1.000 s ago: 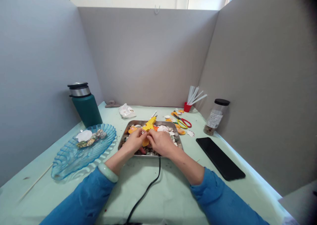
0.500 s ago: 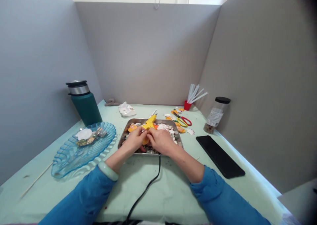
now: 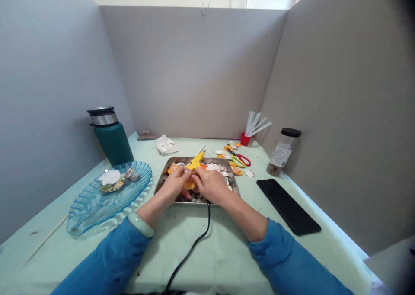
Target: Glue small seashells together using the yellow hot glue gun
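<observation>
Barely a shift: left hand (image 3: 177, 183) and right hand (image 3: 212, 184) stayed close over the tray (image 3: 194, 203), fingers' grip unclear; fine work continued.

The left forearm (image 3: 154, 207) and right forearm (image 3: 248, 218) extended forward, angled inward. The left hand (image 3: 176, 182) and right hand (image 3: 212, 184) were positioned close together, curled, backs uppermost; exact fingertip closure was obscured.

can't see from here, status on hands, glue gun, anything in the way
Left hand, right hand: close together over tray, grip unclear. Yellow glue gun just beyond them. Possible snag: black cord by tray.
</observation>
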The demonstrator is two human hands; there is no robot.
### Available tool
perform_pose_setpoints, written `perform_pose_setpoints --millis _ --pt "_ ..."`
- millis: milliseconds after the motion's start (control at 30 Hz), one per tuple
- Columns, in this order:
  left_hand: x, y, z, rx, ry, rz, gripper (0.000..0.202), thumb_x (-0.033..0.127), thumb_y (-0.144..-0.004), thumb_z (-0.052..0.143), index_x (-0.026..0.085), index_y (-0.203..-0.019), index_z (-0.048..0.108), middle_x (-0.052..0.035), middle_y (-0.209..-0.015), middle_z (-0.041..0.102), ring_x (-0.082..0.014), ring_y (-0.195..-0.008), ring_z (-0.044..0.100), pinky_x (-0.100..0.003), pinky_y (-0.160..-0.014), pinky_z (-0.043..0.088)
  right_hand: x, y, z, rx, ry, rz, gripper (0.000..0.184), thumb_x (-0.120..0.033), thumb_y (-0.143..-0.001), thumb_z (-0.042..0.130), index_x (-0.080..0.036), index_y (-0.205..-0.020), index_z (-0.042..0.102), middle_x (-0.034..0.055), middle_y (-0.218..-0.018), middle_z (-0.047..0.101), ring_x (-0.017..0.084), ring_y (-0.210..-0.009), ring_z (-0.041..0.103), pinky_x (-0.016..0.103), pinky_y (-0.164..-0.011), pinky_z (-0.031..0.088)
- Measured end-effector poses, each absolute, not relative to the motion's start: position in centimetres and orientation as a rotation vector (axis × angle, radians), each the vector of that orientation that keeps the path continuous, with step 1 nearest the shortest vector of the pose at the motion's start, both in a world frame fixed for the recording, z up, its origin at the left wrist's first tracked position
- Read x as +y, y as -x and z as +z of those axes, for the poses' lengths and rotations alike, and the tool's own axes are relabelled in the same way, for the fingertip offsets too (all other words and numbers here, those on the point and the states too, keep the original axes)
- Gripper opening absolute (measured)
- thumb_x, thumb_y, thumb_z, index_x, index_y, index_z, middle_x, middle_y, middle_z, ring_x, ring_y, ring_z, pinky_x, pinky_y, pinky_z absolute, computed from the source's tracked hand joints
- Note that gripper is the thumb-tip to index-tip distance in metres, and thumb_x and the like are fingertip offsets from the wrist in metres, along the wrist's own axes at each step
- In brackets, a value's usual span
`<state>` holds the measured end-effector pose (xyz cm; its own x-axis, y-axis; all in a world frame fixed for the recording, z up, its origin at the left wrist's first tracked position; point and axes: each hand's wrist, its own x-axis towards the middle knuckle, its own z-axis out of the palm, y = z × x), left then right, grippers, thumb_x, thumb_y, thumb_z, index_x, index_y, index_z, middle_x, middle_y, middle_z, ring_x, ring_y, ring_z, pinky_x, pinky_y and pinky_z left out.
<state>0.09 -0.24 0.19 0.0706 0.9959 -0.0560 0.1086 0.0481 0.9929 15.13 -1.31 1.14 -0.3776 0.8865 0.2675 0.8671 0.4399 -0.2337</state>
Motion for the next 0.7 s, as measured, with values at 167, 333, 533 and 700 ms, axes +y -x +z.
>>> perform_pose_setpoints --millis 167,333,533,700 --pt "-0.38 -0.28 0.48 1.259 -1.279 1.068 0.025 0.037 -0.079 0.065 0.016 -0.087 0.055 0.0017 -0.075 0.053 -0.0096 -0.048 0.056 -0.021 -0.031 0.048 -1.46 -15.1 1.3 -2.344 1.496 0.074 0.033 -0.037 -0.103 0.034 -0.019 -0.108 0.061 0.0083 -0.095 0.072 0.021 -0.088 0.066 0.027 -0.072 0.038" --pt "-0.43 -0.23 0.48 1.261 -1.291 1.057 0.028 0.04 -0.078 0.067 0.016 -0.086 0.055 0.0025 -0.074 0.053 -0.0094 -0.045 0.054 -0.023 -0.031 0.048 -1.35 -15.11 1.11 -2.355 1.491 0.067 0.033 -0.037 -0.103 0.034 -0.019 -0.109 0.061 0.0082 -0.094 0.072 0.021 -0.088 0.066 0.027 -0.071 0.038" --pt "-0.25 -0.01 0.12 1.267 -1.305 1.034 0.028 0.041 -0.081 0.064 0.016 -0.088 0.054 0.0027 -0.075 0.054 -0.0078 -0.041 0.053 -0.022 -0.031 0.047 -1.27 -15.13 1.01 -2.355 1.467 0.063 0.03 -0.036 -0.102 0.035 -0.019 -0.106 0.06 0.0073 -0.092 0.072 0.02 -0.084 0.066 0.027 -0.068 0.036" --pt "-0.33 -0.13 0.33 1.27 -1.308 1.016 0.019 0.034 -0.085 0.059 0.016 -0.087 0.054 0.0022 -0.074 0.056 -0.0081 -0.039 0.052 -0.022 -0.03 0.046 -1.2 -15.09 0.98 -2.356 1.45 0.039 0.03 -0.036 -0.102 0.035 -0.019 -0.104 0.06 0.0069 -0.09 0.073 0.02 -0.082 0.067 0.027 -0.066 0.035"
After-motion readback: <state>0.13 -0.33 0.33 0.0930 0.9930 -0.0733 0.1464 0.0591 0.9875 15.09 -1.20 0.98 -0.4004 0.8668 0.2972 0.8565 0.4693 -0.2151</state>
